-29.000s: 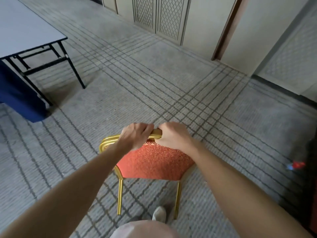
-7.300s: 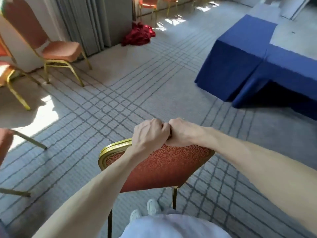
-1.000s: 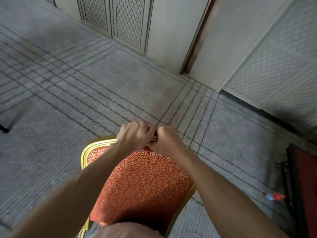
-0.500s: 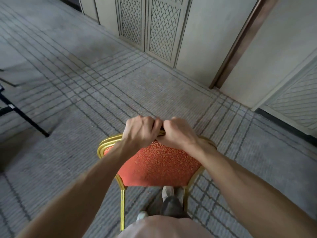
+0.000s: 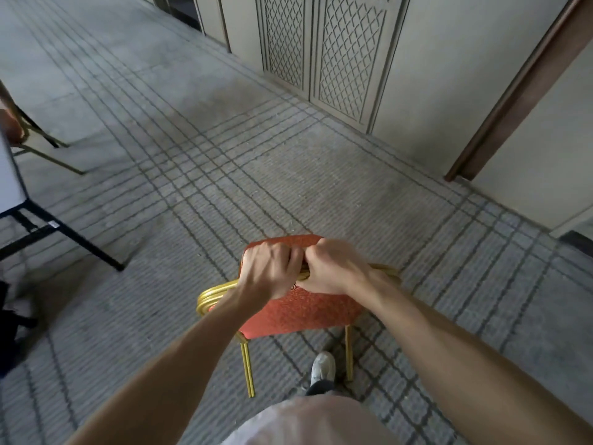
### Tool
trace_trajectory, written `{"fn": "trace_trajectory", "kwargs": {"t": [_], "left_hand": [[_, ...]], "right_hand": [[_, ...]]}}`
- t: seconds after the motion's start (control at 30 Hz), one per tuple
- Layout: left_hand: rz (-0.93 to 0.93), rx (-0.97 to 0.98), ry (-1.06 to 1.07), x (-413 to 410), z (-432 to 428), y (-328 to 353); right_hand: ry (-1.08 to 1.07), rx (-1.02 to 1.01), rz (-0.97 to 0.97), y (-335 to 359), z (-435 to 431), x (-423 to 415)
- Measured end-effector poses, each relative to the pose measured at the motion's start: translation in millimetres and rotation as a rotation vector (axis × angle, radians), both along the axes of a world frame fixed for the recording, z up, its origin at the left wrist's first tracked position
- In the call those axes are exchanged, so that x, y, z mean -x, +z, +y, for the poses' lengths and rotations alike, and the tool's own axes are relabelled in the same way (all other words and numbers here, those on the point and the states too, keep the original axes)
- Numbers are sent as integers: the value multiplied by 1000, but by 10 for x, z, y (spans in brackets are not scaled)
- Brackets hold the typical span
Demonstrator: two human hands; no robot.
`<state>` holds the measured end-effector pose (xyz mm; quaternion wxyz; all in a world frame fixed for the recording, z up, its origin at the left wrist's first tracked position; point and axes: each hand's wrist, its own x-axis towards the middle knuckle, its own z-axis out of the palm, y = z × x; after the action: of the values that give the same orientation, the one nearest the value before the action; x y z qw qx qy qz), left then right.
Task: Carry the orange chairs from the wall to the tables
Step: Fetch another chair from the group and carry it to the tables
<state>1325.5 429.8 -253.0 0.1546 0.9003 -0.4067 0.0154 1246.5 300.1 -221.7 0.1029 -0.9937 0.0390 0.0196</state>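
**Chair held by both hands, lower centre of frame**

Chair (image 5: 298, 313): orange patterned fabric, gold frame, seen from behind and above, over grey lined carpet (image 5: 288, 175). The left hand (image 5: 268, 273) and right hand (image 5: 333, 271) are each curled round the gold top rail (image 5: 218, 289), side by side with knuckles touching. Two gold legs show below the backrest; cannot tell if they touch the floor. A white shoe (image 5: 323, 367) is between the legs. A worktop (image 5: 9, 175) corner with black legs is at the left edge, well apart from the chair. Part of a second chair (image 5: 12, 130) is at the upper left. Lattice wall panels (image 5: 346, 59) are at the top.
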Motion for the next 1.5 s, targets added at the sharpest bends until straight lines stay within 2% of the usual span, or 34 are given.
{"fn": "trace_trajectory", "kwargs": {"t": [0.27, 0.43, 0.77, 0.93, 1.13, 1.2, 1.33, 1.5], "left_hand": [[-4, 67, 220, -1120, -726, 216], [10, 116, 216, -1637, -925, 239], [75, 123, 250, -3011, -1608, 254], [34, 0, 171, -3963, -2092, 156], [105, 41, 205, -4847, -2413, 208], [68, 29, 194, -5086, -2379, 267], [-131, 10, 166, -5552, -2221, 504], [-204, 6, 309, -5955, -2164, 706]], "right_hand": [[-36, -130, -171, 51, -672, -1206], [-16, -96, -220, -3, -897, -1758], [24, -155, -289, 63, -1613, -3044], [3, -184, -225, -40, -2089, -3984], [8, -236, -112, -21, -2405, -4953], [54, -223, -113, 60, -2408, -5223], [170, -181, -174, 381, -2334, -5776], [281, -99, -267, 601, -2325, -6280]]}}
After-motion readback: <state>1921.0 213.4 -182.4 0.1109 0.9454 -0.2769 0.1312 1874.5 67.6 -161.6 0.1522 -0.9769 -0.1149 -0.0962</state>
